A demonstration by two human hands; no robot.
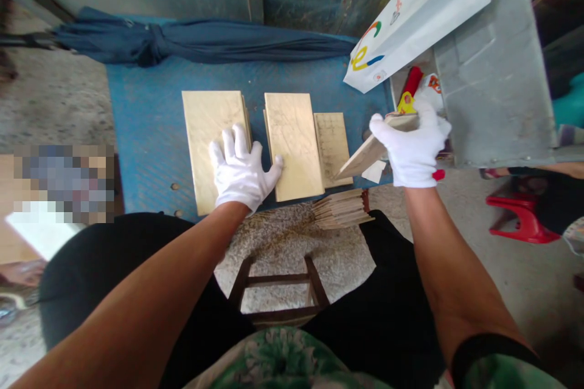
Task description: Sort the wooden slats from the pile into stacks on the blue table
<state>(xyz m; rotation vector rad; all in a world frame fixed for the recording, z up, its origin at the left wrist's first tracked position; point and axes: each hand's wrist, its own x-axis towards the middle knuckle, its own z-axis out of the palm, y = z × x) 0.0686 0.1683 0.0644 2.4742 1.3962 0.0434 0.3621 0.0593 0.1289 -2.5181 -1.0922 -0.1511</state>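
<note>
My left hand [241,171], in a white glove, lies with spread fingers on the left stack of cream marbled tiles [205,127]. Its thumb reaches across to the edge of the middle tile stack [294,140]. In a matching glove, my right hand [413,149] grips the upper end of a thin tile [365,155], which it holds tilted. The lower end of that tile is over or against another tile [331,134] with a lined, rougher face; whether they touch is unclear.
The blue tabletop [146,134] carries a folded dark umbrella [250,41] along its back. A white paper bag [420,18] leans at back right, beside a grey metal box [497,67]. More tiles [342,209] are stacked below the front edge. A red stool [520,216] stands right.
</note>
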